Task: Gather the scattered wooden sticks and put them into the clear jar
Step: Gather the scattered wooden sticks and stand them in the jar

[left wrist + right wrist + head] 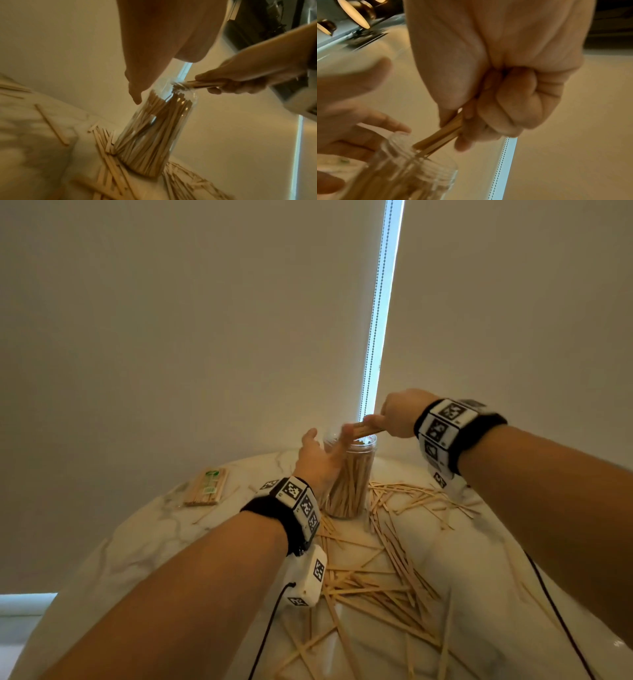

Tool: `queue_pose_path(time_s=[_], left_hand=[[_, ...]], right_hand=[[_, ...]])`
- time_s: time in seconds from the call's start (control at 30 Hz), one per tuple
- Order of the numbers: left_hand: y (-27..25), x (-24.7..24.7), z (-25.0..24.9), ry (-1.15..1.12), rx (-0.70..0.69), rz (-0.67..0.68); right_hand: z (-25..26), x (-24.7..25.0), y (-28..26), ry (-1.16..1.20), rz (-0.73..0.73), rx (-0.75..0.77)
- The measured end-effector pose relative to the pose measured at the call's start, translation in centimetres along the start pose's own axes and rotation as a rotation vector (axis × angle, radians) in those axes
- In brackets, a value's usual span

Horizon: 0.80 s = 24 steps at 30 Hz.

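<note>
Right hand [399, 414] gripped a small bundle of thin, light wooden sticks [439, 137] mid-length, tips at the clear plastic jar [349, 474] mouth; left hand [317, 458], fingers loose, steadied that tippy-looking jar.

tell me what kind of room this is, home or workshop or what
Most likely a home, perhaps a dining corner. The sticks lie on a round marble-look table pushed up to a window covered by roller blinds with a bead chain. Nothing workshop-like shows: only a clear jar and a packet of sticks.
</note>
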<state>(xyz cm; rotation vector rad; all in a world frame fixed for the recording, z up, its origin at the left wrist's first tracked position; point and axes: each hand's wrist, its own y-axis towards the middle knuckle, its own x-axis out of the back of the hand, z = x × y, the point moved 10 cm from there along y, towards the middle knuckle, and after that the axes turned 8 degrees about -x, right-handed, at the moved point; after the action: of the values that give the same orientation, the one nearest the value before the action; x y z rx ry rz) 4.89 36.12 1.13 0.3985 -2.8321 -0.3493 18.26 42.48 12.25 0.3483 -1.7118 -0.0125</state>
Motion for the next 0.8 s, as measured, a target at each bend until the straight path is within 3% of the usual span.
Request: queue_pose_path(time_s=[0.1, 0.2, 0.5, 0.67, 0.8], left_hand=[[1.0, -2.3, 1.1, 0.014, -0.02, 0.09], [2.5, -2.3, 1.8, 0.091, -0.037, 0.018], [2.6, -1.9, 2.5, 0.164, -0.069, -0.038], [2.4, -1.9, 2.7, 0.176, -0.055, -0.04], [2.3, -1.9, 2.7, 0.176, -0.068, -0.04]], right_hand=[[2.7, -1.3, 1.8, -0.151, 0.131, 0.087], [5.2, -1.5, 2.5, -0.21, 0.156, 0.183], [8.5, -3.0, 2.9, 0.007, 0.191, 0.282], [8.3, -3.3, 3.5, -0.098, 0.144, 0.2], [8.7, -2.7, 3.3, -0.047, 0.131, 0.194]])
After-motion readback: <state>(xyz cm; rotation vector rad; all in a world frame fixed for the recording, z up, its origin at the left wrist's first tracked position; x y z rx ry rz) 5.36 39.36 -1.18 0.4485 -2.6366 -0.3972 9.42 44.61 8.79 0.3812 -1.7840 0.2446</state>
